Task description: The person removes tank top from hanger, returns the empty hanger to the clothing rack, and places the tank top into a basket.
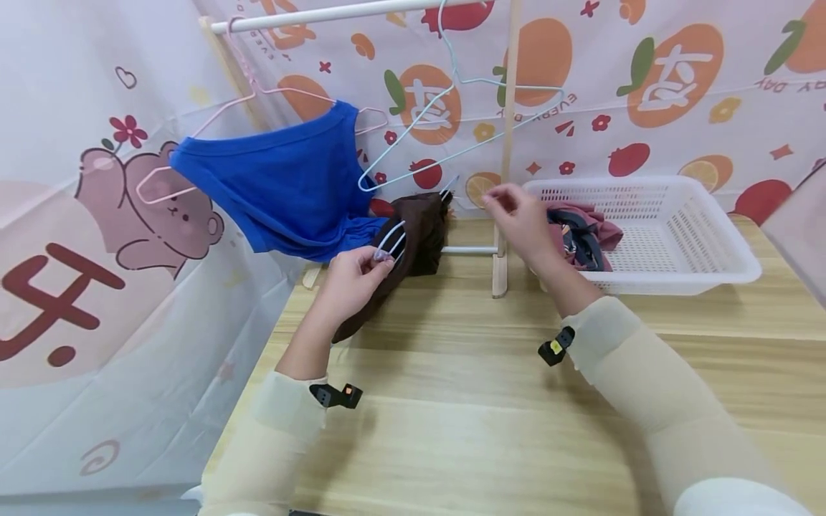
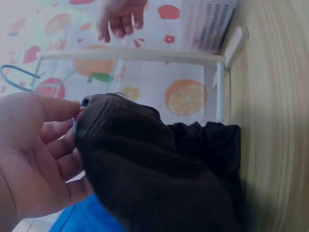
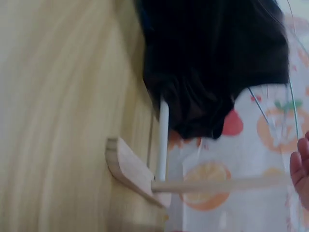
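My left hand [image 1: 355, 283] pinches a pale blue hanger [image 1: 391, 235] at the edge of a dark brown garment [image 1: 422, 226]. In the left wrist view, the thumb and fingertips meet at the garment's stitched edge, and the hanger's hook [image 2: 19, 79] sticks out above the hand. One end of this hanger pokes out on the garment's far side. The brown cloth [image 3: 207, 53] hangs in folds close over the table. My right hand [image 1: 521, 218] is raised beside the rack's right post [image 1: 508, 129], its fingers loosely bent with nothing in them.
A blue top [image 1: 277, 179] hangs on a pink hanger [image 1: 248, 79] at the rack's left. A bare mint hanger [image 1: 454, 82] hangs from the white bar [image 1: 348, 12]. To the right, a white basket [image 1: 697, 276] holds mauve and dark clothes [image 1: 581, 233]. Printed cloth [image 1: 677, 143] lines the back.
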Demonstrator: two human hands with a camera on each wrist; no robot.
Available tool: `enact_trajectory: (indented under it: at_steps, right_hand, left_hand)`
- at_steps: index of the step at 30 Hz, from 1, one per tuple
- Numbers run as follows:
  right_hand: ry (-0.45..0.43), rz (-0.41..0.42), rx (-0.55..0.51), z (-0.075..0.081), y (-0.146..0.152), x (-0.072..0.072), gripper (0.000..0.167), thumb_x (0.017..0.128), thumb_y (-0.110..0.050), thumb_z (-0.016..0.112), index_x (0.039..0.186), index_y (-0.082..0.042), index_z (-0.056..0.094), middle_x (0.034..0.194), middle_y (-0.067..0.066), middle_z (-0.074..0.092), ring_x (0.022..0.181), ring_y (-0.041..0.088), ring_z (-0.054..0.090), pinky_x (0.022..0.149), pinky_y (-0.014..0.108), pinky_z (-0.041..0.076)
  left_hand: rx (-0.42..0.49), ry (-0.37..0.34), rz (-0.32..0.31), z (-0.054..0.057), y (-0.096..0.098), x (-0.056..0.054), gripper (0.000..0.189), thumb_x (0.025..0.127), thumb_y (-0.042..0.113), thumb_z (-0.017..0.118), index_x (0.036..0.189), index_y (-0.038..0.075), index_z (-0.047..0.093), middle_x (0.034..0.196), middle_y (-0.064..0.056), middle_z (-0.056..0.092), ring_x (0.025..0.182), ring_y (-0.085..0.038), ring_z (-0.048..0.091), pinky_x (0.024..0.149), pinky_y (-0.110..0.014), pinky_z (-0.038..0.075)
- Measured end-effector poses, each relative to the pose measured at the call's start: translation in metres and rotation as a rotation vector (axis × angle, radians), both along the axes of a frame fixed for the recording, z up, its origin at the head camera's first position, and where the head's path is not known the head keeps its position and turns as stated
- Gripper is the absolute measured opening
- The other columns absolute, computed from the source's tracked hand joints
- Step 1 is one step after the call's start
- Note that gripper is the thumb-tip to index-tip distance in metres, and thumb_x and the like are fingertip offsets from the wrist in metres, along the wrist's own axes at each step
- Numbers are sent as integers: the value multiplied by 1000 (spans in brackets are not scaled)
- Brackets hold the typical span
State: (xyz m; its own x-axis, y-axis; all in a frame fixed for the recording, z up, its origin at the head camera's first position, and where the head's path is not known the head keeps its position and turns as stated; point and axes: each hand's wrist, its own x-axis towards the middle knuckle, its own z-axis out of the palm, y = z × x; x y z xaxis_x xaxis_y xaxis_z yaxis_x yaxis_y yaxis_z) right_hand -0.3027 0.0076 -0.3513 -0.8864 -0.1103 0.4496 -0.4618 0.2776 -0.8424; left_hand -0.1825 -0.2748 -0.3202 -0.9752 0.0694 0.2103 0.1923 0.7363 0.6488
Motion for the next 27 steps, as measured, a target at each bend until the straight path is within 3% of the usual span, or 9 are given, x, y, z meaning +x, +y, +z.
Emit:
enact_trajectory:
  at_steps: [3, 6, 10, 15, 20, 23, 27]
  right_hand:
    - [201, 100, 115, 1, -13, 17, 22, 94, -23, 67, 107, -5, 69, 93, 6, 65, 81, 15, 59, 72, 29, 51]
    - [408, 133, 216, 6, -24, 31, 26, 92, -22, 71, 111, -4, 69, 106, 12, 63, 99, 23, 58, 86, 39, 51]
    - [544, 135, 354, 17, -31, 43, 39, 90, -30, 73, 124, -11, 67, 125, 15, 58, 120, 29, 52, 103, 45, 42]
    - [492, 223, 453, 27, -25, 54, 44, 93, -36, 67, 134, -19, 62, 124, 9, 61, 115, 24, 57, 99, 43, 46]
    - [364, 337, 436, 29, -8, 64, 31, 95, -30, 66, 124, -20, 70, 104, 1, 68, 89, 14, 61, 75, 33, 50]
    - [359, 343, 393, 26, 3, 68, 22, 91, -25, 71, 111, -18, 76, 94, -1, 70, 80, 11, 59, 68, 29, 48]
    - [387, 283, 313, 18, 17, 74, 18, 84, -19, 78, 102, -16, 79, 88, -2, 72, 79, 10, 61, 67, 25, 46]
  left_hand:
    - [-7, 92, 5, 1, 4, 13, 14, 94, 23, 67, 88, 11, 68, 71, -3, 57, 66, -17, 49, 58, -27, 40]
    - [-23, 198, -27, 1, 6, 24, 12, 93, 21, 69, 91, 9, 70, 79, -3, 63, 71, -16, 55, 64, -29, 47]
    - [-60, 376, -76, 3, 8, 35, 11, 90, 14, 73, 95, 5, 73, 91, -6, 71, 82, -17, 63, 75, -33, 52]
    - [-19, 526, -114, 9, 11, 43, 5, 87, 6, 74, 91, 3, 74, 89, -7, 71, 82, -18, 65, 75, -25, 50]
    - [7, 561, -193, 12, 18, 41, 5, 87, 5, 73, 91, 3, 74, 88, -6, 71, 80, -16, 64, 78, -17, 48]
    - [14, 577, -216, 9, 22, 36, 7, 87, 5, 73, 93, 2, 74, 87, -8, 71, 78, -16, 63, 76, -18, 48]
    - [27, 599, -204, 0, 28, 28, 11, 85, 6, 75, 96, 1, 75, 87, -9, 73, 74, -17, 61, 69, -19, 47]
